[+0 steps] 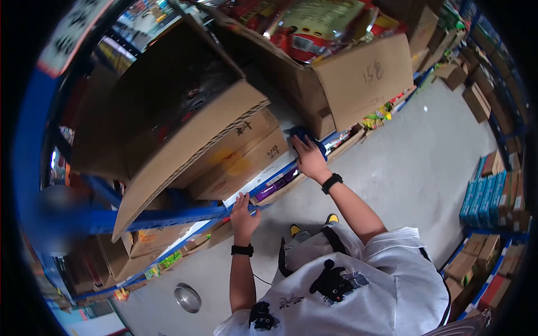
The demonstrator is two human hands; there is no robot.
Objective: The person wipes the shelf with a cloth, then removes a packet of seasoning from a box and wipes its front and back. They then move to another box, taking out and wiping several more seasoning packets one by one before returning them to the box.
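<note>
While the cloth (pixel 301 133) lies at the shelf edge (pixel 274 176) under the right hand (pixel 312 161), whether that hand grips it cannot be told | left hand (pixel 244 219) apart from right, fingers extended on the same edge | numbered carton (pixel 367 75) beside cloth, packets (pixel 319 28) inside | bowl (pixel 187 298) on floor (pixel 392 162)

The cloth (pixel 321 148) is navy, the shelf beam (pixel 162 218) blue.

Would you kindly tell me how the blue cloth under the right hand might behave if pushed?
The cloth is probably floppy, as it looks bunched under the right hand. It is likely light, being much smaller than the box beside it.
</note>
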